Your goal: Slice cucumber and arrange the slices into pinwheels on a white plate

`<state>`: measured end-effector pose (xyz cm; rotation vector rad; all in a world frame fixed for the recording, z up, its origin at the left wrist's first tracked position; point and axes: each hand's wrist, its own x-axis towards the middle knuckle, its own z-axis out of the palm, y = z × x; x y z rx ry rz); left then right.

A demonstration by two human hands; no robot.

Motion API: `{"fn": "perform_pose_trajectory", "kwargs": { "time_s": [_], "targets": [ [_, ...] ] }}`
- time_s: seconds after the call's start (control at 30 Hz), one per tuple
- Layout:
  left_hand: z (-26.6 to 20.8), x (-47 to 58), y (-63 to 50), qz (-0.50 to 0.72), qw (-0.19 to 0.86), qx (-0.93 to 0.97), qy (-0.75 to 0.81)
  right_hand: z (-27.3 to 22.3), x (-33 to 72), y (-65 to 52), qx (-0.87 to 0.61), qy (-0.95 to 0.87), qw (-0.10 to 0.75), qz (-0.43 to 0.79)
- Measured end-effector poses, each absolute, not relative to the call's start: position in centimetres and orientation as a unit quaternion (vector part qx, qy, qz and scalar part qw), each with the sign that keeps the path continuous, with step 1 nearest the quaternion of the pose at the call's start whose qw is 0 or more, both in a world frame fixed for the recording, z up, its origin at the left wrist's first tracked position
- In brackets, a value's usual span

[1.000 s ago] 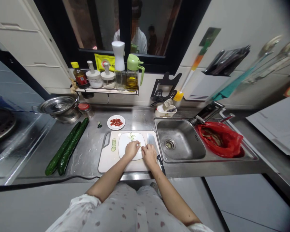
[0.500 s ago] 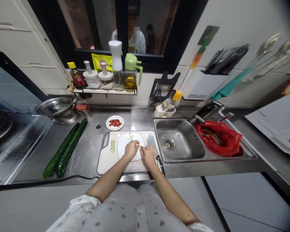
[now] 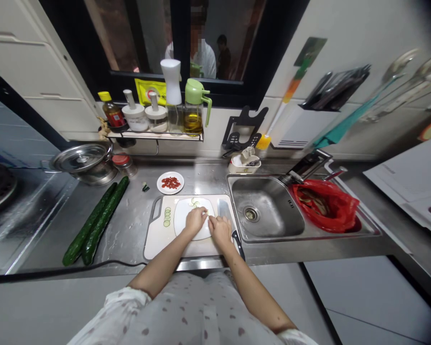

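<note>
Over a white plate (image 3: 181, 225) on the cutting board (image 3: 158, 244), my left hand (image 3: 194, 221) and my right hand (image 3: 221, 231) meet fingertip to fingertip. Both are closed in a pinch around a small pale-green cucumber slice (image 3: 207, 213), mostly covered by the fingers. A few cucumber slices (image 3: 194, 203) lie at the plate's far edge. Left of the plate, more cucumber slices (image 3: 167, 216) form a short overlapping row on the board. The knife (image 3: 237, 243) rests along the board's right side, its blade partly behind my right hand.
Two whole cucumbers (image 3: 100, 218) lie on the left counter. Behind the board stands a small plate (image 3: 170, 190) of chopped red pieces, with cucumber end bits (image 3: 145, 187) nearby. The sink (image 3: 273, 211) adjoins on the right, beside a red plastic bag (image 3: 330, 211). A condiment shelf (image 3: 158, 136) hangs behind.
Both hands stay nearly in place, fingertips still together over the plate. The view has shifted very slightly; the objects on the counter are unmoved.
</note>
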<state>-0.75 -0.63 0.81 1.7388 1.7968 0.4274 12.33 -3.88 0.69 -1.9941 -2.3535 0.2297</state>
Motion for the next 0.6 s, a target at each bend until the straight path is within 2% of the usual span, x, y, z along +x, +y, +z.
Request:
{"fn": "perform_pose_trajectory", "kwargs": {
  "time_s": [0.6],
  "targets": [
    [0.54,-0.75,-0.62,0.160,0.292,0.658,0.676,0.81,12.24,-3.89,-0.651,-0.755,0.024,0.078]
  ]
}}
